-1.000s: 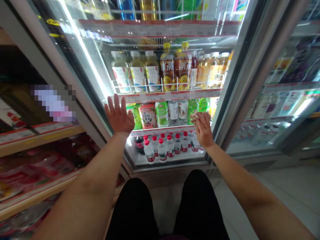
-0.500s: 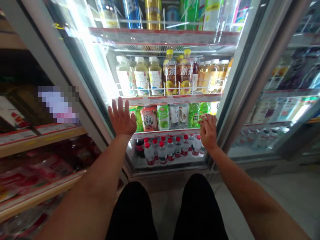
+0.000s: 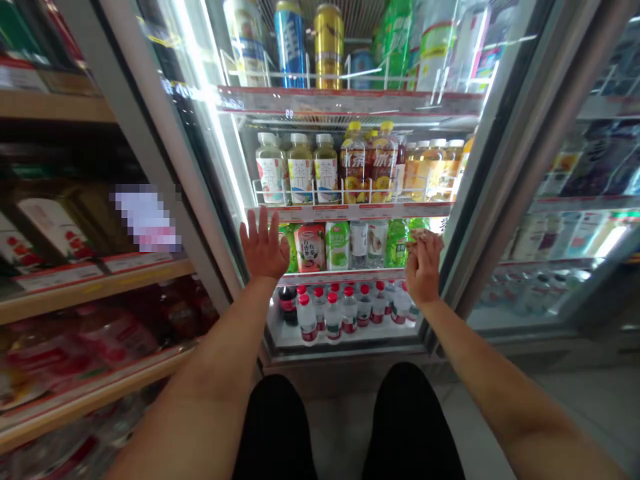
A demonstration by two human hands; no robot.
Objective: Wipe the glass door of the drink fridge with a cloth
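My left hand [image 3: 263,248] is open, fingers spread flat, pressed against the glass door [image 3: 215,153] of a drinks cooler at its left edge. My right hand [image 3: 424,265] is closed round a small crumpled cloth or wipe [image 3: 419,236], held against the glass near the door's right frame [image 3: 480,173]. Behind the glass, between my hands, stands a row of green and pink drink bottles [image 3: 337,245]. Small red-capped water bottles [image 3: 345,310] fill the lowest shelf.
Tea and juice bottles [image 3: 350,167] line the shelf above; cans [image 3: 327,47] stand on the top shelf. A wooden shelf unit [image 3: 90,287] with packaged goods is on my left. A second cooler door [image 3: 575,220] is on the right. My dark-trousered knees [image 3: 345,427] are below.
The view has tilted up, showing more of the top shelf. Both hands stay on the glass; the right hand with the cloth has shifted slightly toward the door's right frame.
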